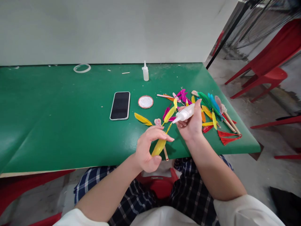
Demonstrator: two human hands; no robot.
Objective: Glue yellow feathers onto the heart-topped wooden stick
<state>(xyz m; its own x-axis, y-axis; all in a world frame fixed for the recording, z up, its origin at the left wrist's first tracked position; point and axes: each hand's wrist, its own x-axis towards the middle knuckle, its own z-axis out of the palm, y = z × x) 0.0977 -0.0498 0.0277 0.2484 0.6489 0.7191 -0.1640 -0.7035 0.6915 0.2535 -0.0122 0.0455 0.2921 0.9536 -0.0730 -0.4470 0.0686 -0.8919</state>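
Holding bottle (186, 113), hands (146, 147) (194, 128) apart near table's front edge (98, 163).

Lower centre of frame: my left hand (148, 147) curves over a yellow feather (159, 147), thumb and fingers apart; contact unclear. Right of centre, my right hand (191, 125) grips a white nozzle bottle (187, 113), tilted, tip down-left beside the feather's stem. Dark-screened phone (120, 106) left of centre; red-rimmed white disc (145, 102) near it. Second bottle (145, 72) upright, upper centre. Green tabletop (58, 125) beneath.
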